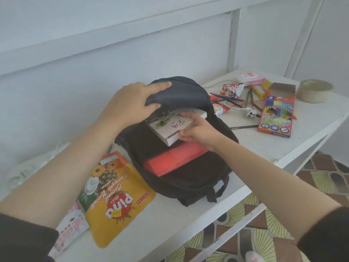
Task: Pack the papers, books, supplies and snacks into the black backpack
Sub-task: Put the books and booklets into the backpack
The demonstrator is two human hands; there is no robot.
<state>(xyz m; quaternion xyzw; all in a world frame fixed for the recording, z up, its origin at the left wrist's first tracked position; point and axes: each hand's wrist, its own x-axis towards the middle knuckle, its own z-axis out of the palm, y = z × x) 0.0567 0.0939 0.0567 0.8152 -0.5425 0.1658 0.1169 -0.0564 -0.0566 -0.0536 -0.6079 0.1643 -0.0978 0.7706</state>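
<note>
Two hands: left hand (130, 103) gripping black backpack (188, 186) flap; right hand (198, 132) clasping white book (166, 129).
Opening: book sitting half inside, beside red folder (173, 161).
Shelf (170, 222): front edge running near backpack.

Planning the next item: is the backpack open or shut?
Open. The left hand holds up the flap of the black backpack; the right hand grips a white book in the opening, with a red folder inside.
</note>
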